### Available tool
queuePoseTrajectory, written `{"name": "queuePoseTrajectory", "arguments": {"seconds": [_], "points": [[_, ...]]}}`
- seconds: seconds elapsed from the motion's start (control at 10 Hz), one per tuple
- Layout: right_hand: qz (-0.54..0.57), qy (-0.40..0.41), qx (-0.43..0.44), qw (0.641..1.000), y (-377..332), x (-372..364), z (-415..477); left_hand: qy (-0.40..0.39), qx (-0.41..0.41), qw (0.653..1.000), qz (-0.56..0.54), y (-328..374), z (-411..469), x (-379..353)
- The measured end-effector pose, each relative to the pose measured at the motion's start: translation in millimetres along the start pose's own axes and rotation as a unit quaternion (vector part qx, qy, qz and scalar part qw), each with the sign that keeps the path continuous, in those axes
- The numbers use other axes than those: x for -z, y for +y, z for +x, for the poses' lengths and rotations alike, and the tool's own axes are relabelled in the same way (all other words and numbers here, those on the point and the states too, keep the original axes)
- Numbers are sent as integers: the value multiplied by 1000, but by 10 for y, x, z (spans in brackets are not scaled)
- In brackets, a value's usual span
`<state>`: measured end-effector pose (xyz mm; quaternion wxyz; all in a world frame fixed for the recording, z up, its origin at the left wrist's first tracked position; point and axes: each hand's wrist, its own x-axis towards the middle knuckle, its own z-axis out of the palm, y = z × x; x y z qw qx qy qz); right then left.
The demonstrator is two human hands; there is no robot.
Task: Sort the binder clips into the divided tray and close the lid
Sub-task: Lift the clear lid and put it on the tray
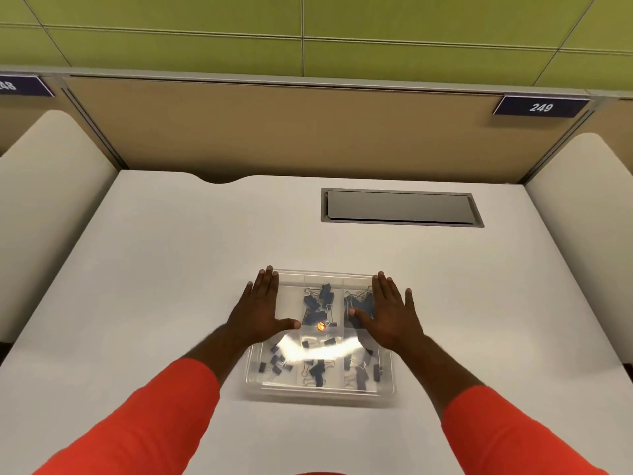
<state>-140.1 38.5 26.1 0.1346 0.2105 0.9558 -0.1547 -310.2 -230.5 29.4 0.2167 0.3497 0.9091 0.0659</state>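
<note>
Tray: clear divided tray (pixel 320 389) sits near-centre on white desk (pixel 171 269); lid (pixel 322 351) lies on top w/ glare across it (latched or not: can't tell)
Clips: binder clips (pixel 318 301) inside, spread over several compartments; none seen loose on desk
L hand: left hand (pixel 260 310) flat on lid, far-left part; fingers straight, spread, gripping nothing
R hand: right hand (pixel 390 317) flat on lid, far-right part; fingers straight too, holding nothing
Risk: both palms bear on far half, so near edge may stay unseated; a clip handle standing proud could block lid; hard push may slide tray on smooth desk
</note>
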Motion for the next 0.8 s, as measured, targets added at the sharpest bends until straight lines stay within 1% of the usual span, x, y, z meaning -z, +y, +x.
{"name": "queuePoseTrajectory", "arguments": {"seconds": [0.1, 0.3, 0.5, 0.6, 0.7, 0.8], "points": [[24, 4, -7, 1000, 14, -73, 16, 6, 4, 1000, -27, -6, 26, -38], [32, 26, -20, 999, -16, -121, -14, 8, 4, 999, -46, -23, 61, -56], [37, 18, -15, 999, -38, -159, -48, -2, 4, 999, -43, -15, 39, -27], [31, 2, -19, 999, -24, -130, -37, 6, 6, 999, -36, -35, 29, -4], [12, 0, -7, 1000, -30, -100, -105, 21, -2, 999, -27, 9, -96, -45], [13, 39, -6, 999, -64, 13, -74, 72, -8, 997, -32, 7, -122, -9]]}}
